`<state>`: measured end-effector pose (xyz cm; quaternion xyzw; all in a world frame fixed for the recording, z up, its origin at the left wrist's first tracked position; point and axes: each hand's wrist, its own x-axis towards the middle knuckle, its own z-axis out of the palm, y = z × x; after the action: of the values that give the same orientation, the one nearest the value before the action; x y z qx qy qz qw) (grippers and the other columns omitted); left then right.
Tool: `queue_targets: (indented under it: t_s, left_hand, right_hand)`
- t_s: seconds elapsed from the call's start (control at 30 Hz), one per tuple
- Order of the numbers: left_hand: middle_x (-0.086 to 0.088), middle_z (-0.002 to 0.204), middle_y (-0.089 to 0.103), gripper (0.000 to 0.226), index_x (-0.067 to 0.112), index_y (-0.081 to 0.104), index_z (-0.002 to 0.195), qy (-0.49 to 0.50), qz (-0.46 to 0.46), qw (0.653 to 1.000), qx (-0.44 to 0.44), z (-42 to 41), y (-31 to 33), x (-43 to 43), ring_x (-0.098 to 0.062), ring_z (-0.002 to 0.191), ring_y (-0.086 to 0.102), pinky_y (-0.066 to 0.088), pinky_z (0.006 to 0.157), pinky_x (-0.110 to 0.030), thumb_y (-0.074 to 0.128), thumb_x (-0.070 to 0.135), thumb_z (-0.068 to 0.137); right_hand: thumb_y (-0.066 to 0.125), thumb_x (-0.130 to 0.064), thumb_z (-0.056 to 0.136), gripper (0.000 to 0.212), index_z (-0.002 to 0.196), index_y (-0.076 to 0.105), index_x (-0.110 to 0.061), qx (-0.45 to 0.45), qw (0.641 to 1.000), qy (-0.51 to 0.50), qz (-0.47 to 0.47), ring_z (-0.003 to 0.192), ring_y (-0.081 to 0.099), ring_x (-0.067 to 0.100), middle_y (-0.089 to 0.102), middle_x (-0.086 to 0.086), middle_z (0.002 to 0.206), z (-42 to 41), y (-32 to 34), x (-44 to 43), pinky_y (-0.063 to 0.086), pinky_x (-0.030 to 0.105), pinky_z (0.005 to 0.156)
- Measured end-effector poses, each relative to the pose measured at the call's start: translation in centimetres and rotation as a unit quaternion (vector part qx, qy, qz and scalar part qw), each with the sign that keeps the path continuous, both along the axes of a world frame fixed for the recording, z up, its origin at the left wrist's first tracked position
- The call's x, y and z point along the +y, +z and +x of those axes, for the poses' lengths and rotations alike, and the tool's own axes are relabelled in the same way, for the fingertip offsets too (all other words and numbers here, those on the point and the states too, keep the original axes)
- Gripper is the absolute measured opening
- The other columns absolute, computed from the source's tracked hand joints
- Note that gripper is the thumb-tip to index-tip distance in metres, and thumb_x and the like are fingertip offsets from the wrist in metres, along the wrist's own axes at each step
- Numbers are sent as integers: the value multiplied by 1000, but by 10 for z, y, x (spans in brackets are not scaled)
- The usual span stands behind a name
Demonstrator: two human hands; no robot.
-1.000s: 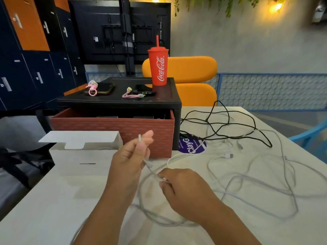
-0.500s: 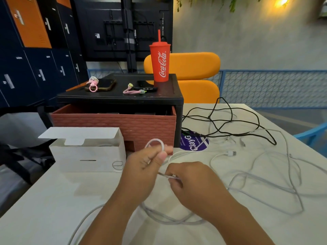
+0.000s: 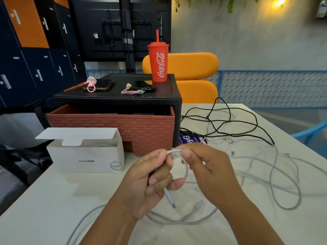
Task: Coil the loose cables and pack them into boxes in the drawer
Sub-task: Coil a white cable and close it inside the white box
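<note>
From my seat I see the white cable (image 3: 186, 168) as a thin, round, pale grey-white cord with a smooth sheath, bent into a single loop held above the table (image 3: 53, 200) just in front of the brick-red drawer (image 3: 123, 128). My left hand (image 3: 146, 184) has its fingers curled round the lower part of the loop and its thumb and forefinger pinching the top. My right hand (image 3: 208, 167) pinches that same top stretch between thumb and forefinger, so the two sets of fingertips nearly meet. The loop stands close to upright, its long axis running up and down between the hands. The cable's short white plug (image 3: 171, 200) hangs out below the left fingers, its metal tip pointing down and a little to the right, towards me. The rest of the cord trails loose over the table, sweeping under both wrists and away to the right in wide, slack curves. A second small connector (image 3: 199, 205) lies on the table just right of the hanging plug. A tangled black cable (image 3: 230, 121) lies further back on the right. The white box (image 3: 85, 156) sits open to the left, beside the drawer front
</note>
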<state>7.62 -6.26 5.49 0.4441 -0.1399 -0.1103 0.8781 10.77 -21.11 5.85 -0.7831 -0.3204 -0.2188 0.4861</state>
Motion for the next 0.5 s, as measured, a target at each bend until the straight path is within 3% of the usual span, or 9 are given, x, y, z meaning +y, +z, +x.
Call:
queue_targets:
  t_s: [0.1, 0.17, 0.23, 0.5]
  left_hand:
    - [4, 37, 35, 28, 8, 59, 65, 23, -35, 998, 47, 1, 3, -4, -1, 25, 27, 56, 55, -26, 66, 29, 81]
    - [2, 39, 36, 34, 9, 57, 63, 65, -13, 996, 66, 2, 6, -7, -3, 25, 27, 54, 53, -24, 56, 33, 87]
    - [0, 44, 40, 32, 10, 56, 61, 111, 37, 991, 61, 5, 6, -10, -6, 29, 32, 54, 53, -23, 50, 35, 80]
    - [-1, 60, 55, 37, 15, 68, 58, 125, 171, 977, 35, 8, -1, -10, -10, 58, 54, 51, 71, -27, 52, 46, 72]
  right_hand:
    - [39, -55, 83, 41, 73, 65, -24, 118, 992, 39, 37, 54, 49, 3, 59, -11, 61, -1, -2, 4, 40, 16, 56]
    - [45, -48, 83, 36, 73, 65, -20, 165, 983, 48, 65, 48, 46, 0, 55, -8, 54, 0, -1, 6, 35, 10, 52]
    - [44, -41, 81, 30, 72, 64, -20, 204, 973, 65, 88, 46, 45, -1, 53, -9, 50, 0, -2, 8, 34, 8, 51]
    - [38, -46, 80, 33, 58, 47, -23, 174, 982, -31, 61, 47, 38, 2, 45, -12, 47, 6, -8, 7, 32, 14, 50]
